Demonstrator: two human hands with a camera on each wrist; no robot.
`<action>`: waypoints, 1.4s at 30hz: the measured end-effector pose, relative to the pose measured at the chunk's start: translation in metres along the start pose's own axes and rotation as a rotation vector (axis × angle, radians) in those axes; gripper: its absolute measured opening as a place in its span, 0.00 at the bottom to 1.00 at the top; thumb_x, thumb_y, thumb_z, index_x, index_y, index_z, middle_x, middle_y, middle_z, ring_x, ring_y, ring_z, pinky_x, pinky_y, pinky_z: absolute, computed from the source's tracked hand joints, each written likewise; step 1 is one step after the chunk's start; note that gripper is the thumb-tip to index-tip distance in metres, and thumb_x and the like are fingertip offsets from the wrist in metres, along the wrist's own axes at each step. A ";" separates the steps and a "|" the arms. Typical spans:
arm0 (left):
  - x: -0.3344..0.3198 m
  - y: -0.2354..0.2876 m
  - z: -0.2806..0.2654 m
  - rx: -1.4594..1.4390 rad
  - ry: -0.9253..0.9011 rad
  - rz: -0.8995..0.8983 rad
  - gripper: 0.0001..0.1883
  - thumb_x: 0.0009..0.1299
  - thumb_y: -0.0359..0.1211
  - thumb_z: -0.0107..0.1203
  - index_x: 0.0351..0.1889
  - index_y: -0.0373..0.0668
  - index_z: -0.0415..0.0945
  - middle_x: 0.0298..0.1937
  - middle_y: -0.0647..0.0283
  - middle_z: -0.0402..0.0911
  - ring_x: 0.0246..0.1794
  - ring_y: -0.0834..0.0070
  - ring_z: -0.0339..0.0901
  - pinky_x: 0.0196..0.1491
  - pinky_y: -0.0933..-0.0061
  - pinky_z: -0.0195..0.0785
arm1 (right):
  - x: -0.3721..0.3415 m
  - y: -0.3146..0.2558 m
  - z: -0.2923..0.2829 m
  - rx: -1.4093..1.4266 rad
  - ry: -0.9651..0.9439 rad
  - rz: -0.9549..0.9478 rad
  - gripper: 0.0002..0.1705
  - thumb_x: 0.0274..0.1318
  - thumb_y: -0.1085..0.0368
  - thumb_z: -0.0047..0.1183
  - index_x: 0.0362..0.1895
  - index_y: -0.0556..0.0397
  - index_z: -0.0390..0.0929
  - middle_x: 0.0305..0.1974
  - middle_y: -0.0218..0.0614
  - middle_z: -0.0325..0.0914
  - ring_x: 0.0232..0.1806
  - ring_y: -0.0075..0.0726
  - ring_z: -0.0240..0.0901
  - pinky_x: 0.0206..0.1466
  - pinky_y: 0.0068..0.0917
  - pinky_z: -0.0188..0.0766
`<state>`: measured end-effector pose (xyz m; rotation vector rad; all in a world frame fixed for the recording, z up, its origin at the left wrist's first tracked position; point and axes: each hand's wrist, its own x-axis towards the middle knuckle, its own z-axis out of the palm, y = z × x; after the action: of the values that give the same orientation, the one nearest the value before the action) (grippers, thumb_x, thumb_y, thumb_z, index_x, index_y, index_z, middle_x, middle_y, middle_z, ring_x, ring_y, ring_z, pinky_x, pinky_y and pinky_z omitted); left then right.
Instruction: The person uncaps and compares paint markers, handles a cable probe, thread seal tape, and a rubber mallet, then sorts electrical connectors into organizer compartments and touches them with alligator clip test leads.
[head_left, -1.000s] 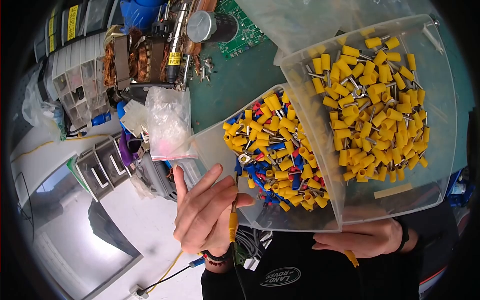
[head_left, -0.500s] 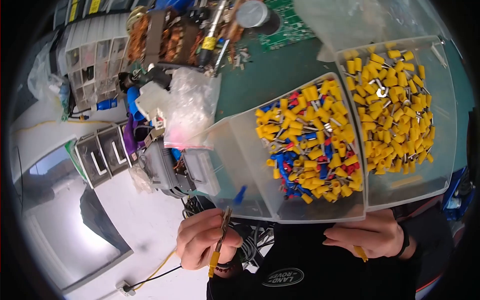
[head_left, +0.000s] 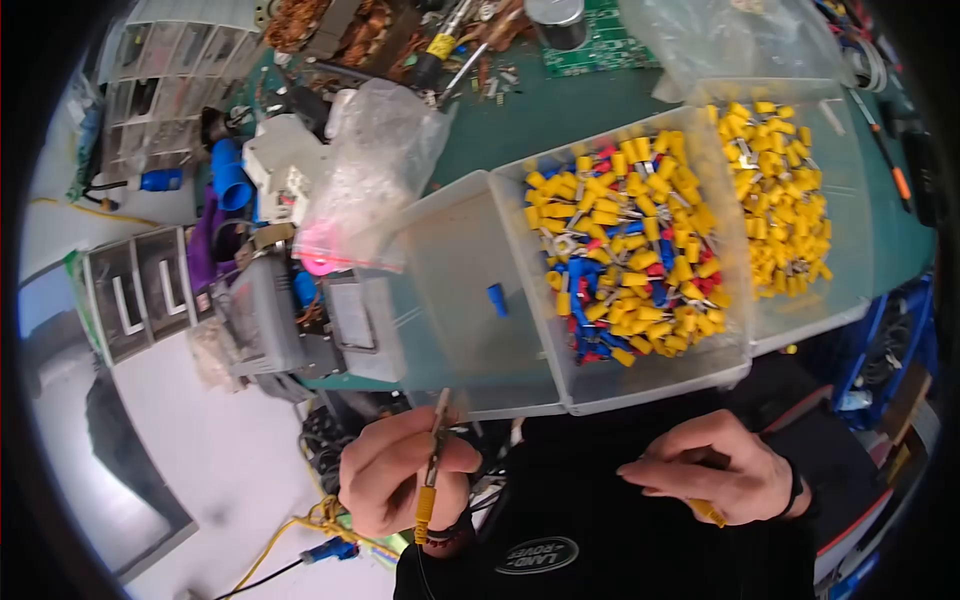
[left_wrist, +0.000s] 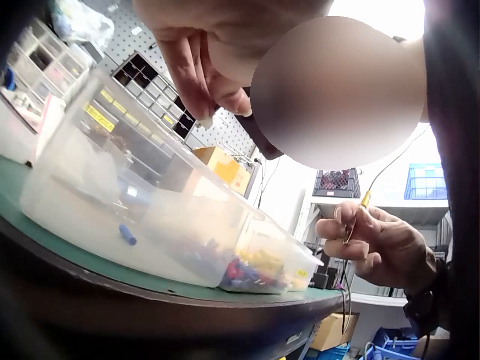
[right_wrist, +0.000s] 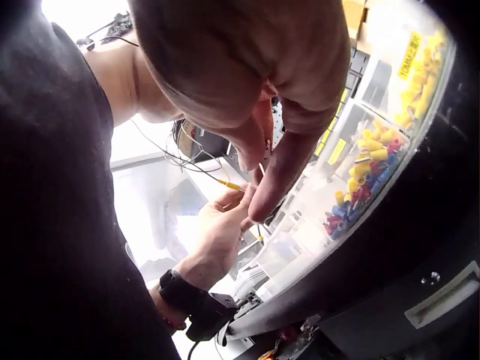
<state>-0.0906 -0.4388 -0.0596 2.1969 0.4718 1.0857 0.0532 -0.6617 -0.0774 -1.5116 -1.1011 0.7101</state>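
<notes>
In the head view my left hand (head_left: 405, 470) pinches a crocodile clip (head_left: 436, 450) with a yellow boot and thin dark lead, its metal end pointing up and nothing visible in its tip. My right hand (head_left: 715, 470), lower right, holds another yellow-booted clip (head_left: 708, 512); the left wrist view shows its lead (left_wrist: 386, 176). Just beyond the left hand a single blue wire terminal (head_left: 497, 300) lies in the left compartment (head_left: 450, 290) of clear plastic bins. Beside it a heap of yellow, red and blue terminals (head_left: 635, 250) fills the middle compartment, in front of my right hand.
Only yellow terminals (head_left: 775, 200) fill the right bin. A clear plastic bag (head_left: 375, 160) lies left of the bins, near a grey case (head_left: 265, 315). A green circuit board (head_left: 600, 40) and a round canister (head_left: 556, 20) sit at the back. A small drawer cabinet (head_left: 175, 70) stands far left.
The blue terminal has left the clip in my left hand and dropped into the left compartment. My left hand has drawn back from over the bin to its front edge. The head view has shifted.
</notes>
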 end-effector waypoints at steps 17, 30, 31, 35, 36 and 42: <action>0.004 0.001 0.008 -0.228 -0.178 -0.020 0.11 0.54 0.14 0.63 0.36 0.29 0.79 0.33 0.44 0.83 0.30 0.60 0.85 0.31 0.71 0.82 | 0.015 -0.027 -0.016 0.099 0.528 -0.109 0.15 0.40 0.83 0.65 0.36 0.65 0.79 0.36 0.58 0.83 0.35 0.44 0.85 0.34 0.23 0.80; 0.018 0.007 0.021 -0.188 -0.326 0.093 0.15 0.47 0.23 0.72 0.34 0.34 0.82 0.31 0.55 0.85 0.34 0.62 0.86 0.35 0.72 0.82 | 0.028 -0.010 -0.049 -0.302 0.372 -0.223 0.13 0.39 0.72 0.71 0.34 0.59 0.85 0.32 0.40 0.85 0.26 0.32 0.83 0.26 0.19 0.74; 0.020 0.009 0.023 -0.183 -0.352 0.104 0.15 0.47 0.25 0.72 0.33 0.34 0.83 0.31 0.57 0.85 0.34 0.63 0.86 0.35 0.73 0.82 | 0.030 -0.009 -0.050 -0.304 0.369 -0.221 0.13 0.39 0.72 0.71 0.34 0.59 0.85 0.32 0.40 0.85 0.26 0.32 0.83 0.26 0.19 0.74; 0.020 0.011 0.028 -0.171 -0.326 0.098 0.14 0.48 0.26 0.72 0.32 0.36 0.84 0.31 0.57 0.86 0.35 0.65 0.86 0.36 0.75 0.81 | 0.039 -0.005 -0.053 -0.376 0.299 -0.286 0.14 0.41 0.74 0.70 0.35 0.58 0.83 0.28 0.40 0.85 0.24 0.29 0.81 0.24 0.20 0.71; 0.022 0.012 0.027 -0.171 -0.373 0.093 0.13 0.47 0.23 0.70 0.32 0.36 0.82 0.31 0.56 0.85 0.33 0.62 0.85 0.35 0.73 0.80 | 0.042 -0.003 -0.053 -0.364 0.294 -0.286 0.13 0.41 0.73 0.70 0.35 0.58 0.83 0.29 0.39 0.85 0.24 0.28 0.80 0.24 0.19 0.71; 0.021 0.008 0.026 -0.159 -0.425 0.119 0.15 0.45 0.20 0.69 0.32 0.37 0.81 0.30 0.55 0.84 0.32 0.61 0.85 0.33 0.72 0.79 | 0.057 -0.007 -0.056 -0.401 0.174 -0.190 0.09 0.43 0.75 0.64 0.34 0.59 0.84 0.29 0.37 0.85 0.24 0.32 0.82 0.24 0.22 0.75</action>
<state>-0.0572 -0.4433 -0.0541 2.2499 0.0655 0.6572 0.1225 -0.6329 -0.0506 -1.7361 -1.2830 0.2273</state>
